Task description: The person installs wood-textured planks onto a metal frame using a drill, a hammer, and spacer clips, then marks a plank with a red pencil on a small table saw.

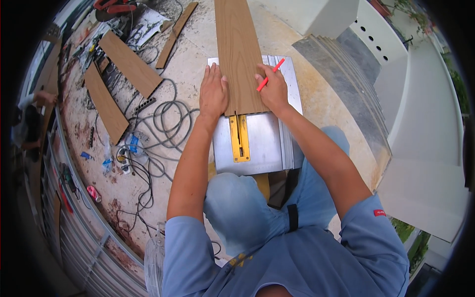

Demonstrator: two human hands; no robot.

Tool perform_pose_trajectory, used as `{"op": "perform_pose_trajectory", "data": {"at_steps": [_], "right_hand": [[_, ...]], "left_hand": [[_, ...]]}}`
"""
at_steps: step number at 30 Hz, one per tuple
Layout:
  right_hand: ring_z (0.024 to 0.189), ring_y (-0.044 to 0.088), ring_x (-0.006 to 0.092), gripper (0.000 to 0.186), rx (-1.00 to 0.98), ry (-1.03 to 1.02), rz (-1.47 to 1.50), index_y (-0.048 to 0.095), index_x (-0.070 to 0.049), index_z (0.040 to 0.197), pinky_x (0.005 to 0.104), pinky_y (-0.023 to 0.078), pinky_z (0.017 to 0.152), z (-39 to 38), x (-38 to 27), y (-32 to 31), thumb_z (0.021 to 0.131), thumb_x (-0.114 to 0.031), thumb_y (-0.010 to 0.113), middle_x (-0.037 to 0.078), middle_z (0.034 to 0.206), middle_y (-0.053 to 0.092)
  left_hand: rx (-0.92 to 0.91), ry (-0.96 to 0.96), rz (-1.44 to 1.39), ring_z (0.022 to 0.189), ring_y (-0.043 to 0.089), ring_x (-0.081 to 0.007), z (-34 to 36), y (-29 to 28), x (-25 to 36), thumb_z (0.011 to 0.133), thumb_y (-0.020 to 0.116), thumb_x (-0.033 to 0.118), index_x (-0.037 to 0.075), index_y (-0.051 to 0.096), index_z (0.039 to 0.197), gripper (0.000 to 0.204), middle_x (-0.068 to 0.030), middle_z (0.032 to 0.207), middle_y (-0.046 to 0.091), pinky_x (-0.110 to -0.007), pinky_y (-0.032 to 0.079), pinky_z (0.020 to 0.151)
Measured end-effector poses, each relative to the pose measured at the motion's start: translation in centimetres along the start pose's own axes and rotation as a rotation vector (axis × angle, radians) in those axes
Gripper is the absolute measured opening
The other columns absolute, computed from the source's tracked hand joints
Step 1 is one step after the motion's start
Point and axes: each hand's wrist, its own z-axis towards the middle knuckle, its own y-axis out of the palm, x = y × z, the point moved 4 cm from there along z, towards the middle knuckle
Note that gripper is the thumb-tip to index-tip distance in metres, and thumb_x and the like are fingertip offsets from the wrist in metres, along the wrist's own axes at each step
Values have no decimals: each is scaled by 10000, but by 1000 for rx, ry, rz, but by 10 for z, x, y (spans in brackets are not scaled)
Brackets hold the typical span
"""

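Note:
A long brown wood-grain plank (240, 44) lies lengthwise over a silver table saw (267, 143), its near end by the yellow insert plate (234, 143). The blade slot runs through that insert, and the plank covers its far end. Stretched flat, my left hand (214, 94) lies against the plank's left edge, fingers pointing away from me and thumb near the board. My right hand (275, 93) presses at the plank's right edge and holds a red pencil (278, 66) slanting up to the right.
Cut planks (131, 64) lie on the dusty floor to the left, among looped black cables (170, 114) and a power strip (123, 161). A red can (94, 194) lies by the metal railing (106, 240). Steps (341, 79) rise at right. Another person's hand (47, 97) shows far left.

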Motion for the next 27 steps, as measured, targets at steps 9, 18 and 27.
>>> {"op": "perform_pose_trajectory", "data": {"at_steps": [9,18,27], "right_hand": [[1070,624,407,355,3,-23,32,659,-27,1232,475,474,956,36,0,8,912,-172,700,209,1147,689],[1064,626,412,352,11,-26,43,663,-40,1234,480,482,943,37,4,10,910,-173,704,213,1140,688],[1076,625,409,347,4,-7,70,666,-42,1232,474,509,928,32,3,8,912,-170,708,224,1144,676]], "left_hand": [[22,-11,-20,1509,287,-366,34,5,-14,1089,327,270,-83,421,1480,535,-238,1579,385,-399,225,1254],[21,-38,-30,1510,284,-361,34,5,-13,1089,332,253,-71,414,1492,523,-226,1581,387,-394,225,1254],[25,-23,-41,1507,289,-366,28,5,-12,1087,341,240,-77,415,1487,515,-234,1577,389,-403,235,1249]]}}
